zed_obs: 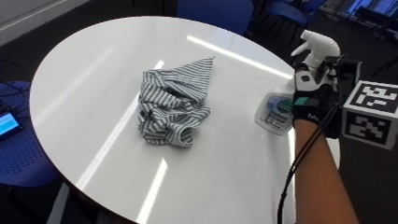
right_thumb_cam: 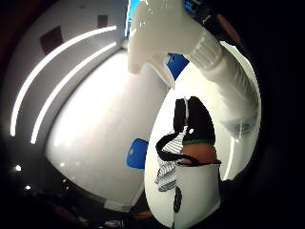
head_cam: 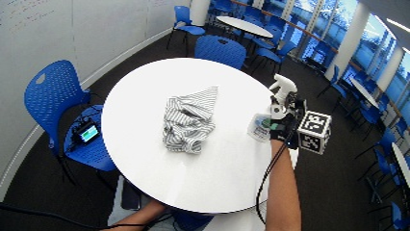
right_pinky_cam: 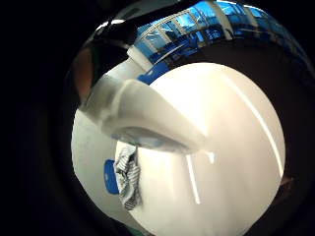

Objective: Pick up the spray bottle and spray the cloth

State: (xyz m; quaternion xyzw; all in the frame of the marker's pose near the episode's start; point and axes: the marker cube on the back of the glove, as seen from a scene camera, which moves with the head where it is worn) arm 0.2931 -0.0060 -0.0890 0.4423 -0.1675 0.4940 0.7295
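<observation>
On the left side of the round white table [zed_obs: 74, 84], a blue chair [head_cam: 54, 101] stands just beside the rim with a small lit device [head_cam: 86, 132] lying on its seat. Near the middle of the tabletop lies the cloth [zed_obs: 171, 105], a crumpled grey-and-white striped piece, bunched up and untouched, with nothing resting on it. Well apart from it, toward the right edge of the table, is the spray bottle [zed_obs: 286, 100], upright, its white trigger head [zed_obs: 317, 46] turned toward the cloth side. The gloved right hand [zed_obs: 311, 100] is wrapped around the bottle's neck and upper body, fingers curled about it, so the grasp looks made; the thumb-side palm view shows the trigger head and ribbed collar close against the palm. Whether the base has left the table I cannot tell; it appears at most barely raised. By my judgement the pickup is at its start or just secured. Carrying the nozzle over to face the cloth and squeezing the trigger are both left to do.
</observation>
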